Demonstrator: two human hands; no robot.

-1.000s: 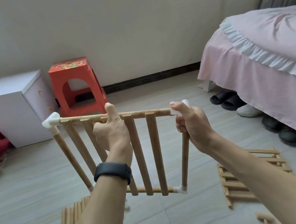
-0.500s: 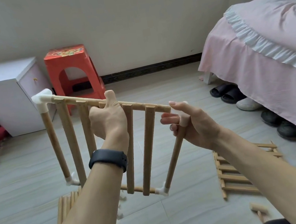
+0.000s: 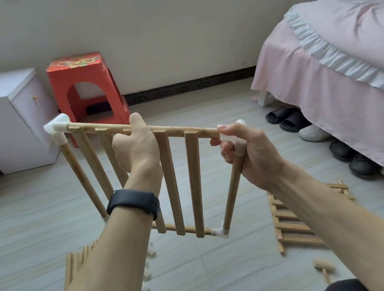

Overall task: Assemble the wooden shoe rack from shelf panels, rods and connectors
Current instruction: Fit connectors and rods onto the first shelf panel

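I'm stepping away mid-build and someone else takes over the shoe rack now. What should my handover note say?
Left hand grips the top rail of the shelf panel, which is upright in the air.
Right hand holds the top right connector and side rod; fingers hide how well the connector is seated.
Done: left rod fitted, corner connectors on the other visible corners.
Left: spare panel, loose connectors and wooden mallet lie on the floor.

hands gripping shelf panel, white connector
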